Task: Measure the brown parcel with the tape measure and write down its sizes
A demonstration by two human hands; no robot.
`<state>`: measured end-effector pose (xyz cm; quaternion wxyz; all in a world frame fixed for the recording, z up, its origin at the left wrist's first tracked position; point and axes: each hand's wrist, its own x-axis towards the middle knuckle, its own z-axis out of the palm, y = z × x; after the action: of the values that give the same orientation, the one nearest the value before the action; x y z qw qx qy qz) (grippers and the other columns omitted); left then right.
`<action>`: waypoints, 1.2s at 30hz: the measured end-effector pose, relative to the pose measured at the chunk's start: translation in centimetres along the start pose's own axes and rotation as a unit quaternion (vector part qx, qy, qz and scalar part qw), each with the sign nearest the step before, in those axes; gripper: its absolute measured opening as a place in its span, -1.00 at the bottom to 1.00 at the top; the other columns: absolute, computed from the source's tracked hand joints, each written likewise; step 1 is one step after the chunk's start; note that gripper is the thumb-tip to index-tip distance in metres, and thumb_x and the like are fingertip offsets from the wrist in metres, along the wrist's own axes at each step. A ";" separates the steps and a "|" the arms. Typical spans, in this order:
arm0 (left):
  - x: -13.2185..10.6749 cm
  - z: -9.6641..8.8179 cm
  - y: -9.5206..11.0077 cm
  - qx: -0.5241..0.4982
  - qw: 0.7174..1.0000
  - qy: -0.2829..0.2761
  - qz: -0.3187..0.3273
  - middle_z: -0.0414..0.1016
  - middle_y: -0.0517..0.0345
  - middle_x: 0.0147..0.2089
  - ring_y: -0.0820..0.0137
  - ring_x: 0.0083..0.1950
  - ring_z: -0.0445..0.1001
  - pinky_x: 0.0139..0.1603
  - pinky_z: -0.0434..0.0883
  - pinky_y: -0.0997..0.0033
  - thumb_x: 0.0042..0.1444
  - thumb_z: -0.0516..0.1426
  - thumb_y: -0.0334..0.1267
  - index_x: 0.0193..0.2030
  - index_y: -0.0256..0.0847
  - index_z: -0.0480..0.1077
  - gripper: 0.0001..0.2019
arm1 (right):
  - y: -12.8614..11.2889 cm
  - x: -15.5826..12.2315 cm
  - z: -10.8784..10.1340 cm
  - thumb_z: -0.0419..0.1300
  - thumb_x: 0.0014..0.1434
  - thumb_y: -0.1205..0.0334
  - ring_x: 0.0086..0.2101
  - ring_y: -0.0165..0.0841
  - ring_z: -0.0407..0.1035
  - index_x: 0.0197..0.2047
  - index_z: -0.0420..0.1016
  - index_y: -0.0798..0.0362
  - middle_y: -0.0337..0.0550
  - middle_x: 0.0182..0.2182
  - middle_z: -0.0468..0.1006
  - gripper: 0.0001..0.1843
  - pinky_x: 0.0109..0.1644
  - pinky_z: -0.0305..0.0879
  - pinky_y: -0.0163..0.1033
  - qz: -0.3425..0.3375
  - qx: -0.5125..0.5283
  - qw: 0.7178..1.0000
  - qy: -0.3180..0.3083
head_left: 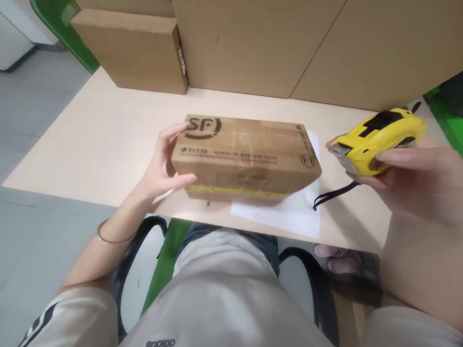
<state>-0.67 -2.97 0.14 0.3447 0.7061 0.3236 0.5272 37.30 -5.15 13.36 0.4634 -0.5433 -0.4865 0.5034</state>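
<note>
Brown cardboard is forming the small box (241, 142), which is occupying the centre of the frame with its top and one long side showing. Black print is marking the top: a large "SF" at its left, a number and web address along the near edge, and symbols at the right end. Clear tape (253, 138) is crossing the middle and looking glossy; a thin yellow stripe (234, 190) is running low along the near side. Whether the underside is touching the tabletop (99, 143), I cannot tell. The left hand (163, 161) is gripping the box's left end, its thumb pressing on the near side. Right of centre, the right hand (425, 179) is gripping a yellow-and-black tape measure (380, 136), whose black strap (335, 194) is hanging below. White paper (280, 216) is lying on the tabletop at lower centre. Large cartons (257, 38) are standing across the top of the frame; a smaller carton (132, 55) is standing at upper left.
</note>
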 end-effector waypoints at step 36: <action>0.1 -0.8 -2.6 0.073 0.985 -0.046 0.147 0.42 0.00 0.28 -0.19 0.35 0.40 0.32 0.41 -0.45 -0.57 0.55 0.29 0.27 0.20 0.39 0.11 | 0.3 2.2 -6.1 0.55 0.03 0.12 -0.33 -0.32 0.36 -0.10 0.61 -0.17 -0.19 -0.22 0.51 -0.63 -0.40 0.26 -0.20 -0.183 -0.311 0.922 -0.143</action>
<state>-1.61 -1.32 -1.78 0.2259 0.7926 0.2379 0.5139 43.41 -3.12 13.23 0.2809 -0.4841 -0.7702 0.3058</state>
